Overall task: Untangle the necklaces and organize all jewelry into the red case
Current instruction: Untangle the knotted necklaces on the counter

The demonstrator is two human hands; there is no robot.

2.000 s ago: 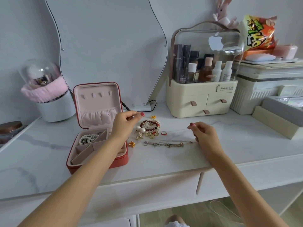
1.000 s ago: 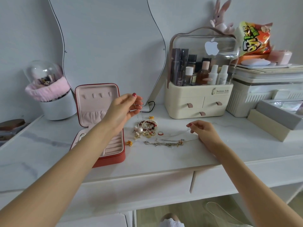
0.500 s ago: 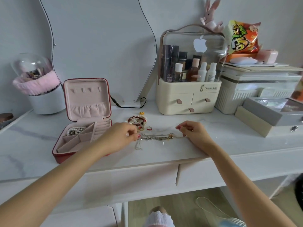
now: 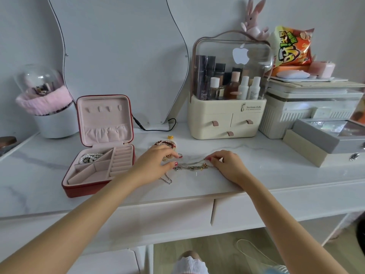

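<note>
White marble-look vanity top (image 4: 256,175), red case (image 4: 98,155) open on its left side, lid upright, pink lining, ring rolls and divided compartments mostly free; only a pearl piece (image 4: 89,157) sits in the back-left compartment. Tangled necklaces (image 4: 190,166) lie stretched on the table between the hands, just right of the case, thin chains plus gold charms. A chain end (image 4: 166,179) trails out below the left hand. Beaded bracelet (image 4: 166,144) and small gold pieces sit behind the left hand, a small gold earring (image 4: 170,137) further back. Step in hand, as I read it: separating the chains. Do it flat on the table, hold both ends apart with light tension, find the crossing, feed one chain end back through; no hard pulling, thin links would knot tighter or snap. Left hand (image 4: 154,165): fingers curved, thumb and forefinger pinching at the left end of the tangle, palm low over the table. Right hand (image 4: 227,165): fingers curled, fingertips pinching the right end of the chains. Most of the jewelry isn't in the case yet.
</note>
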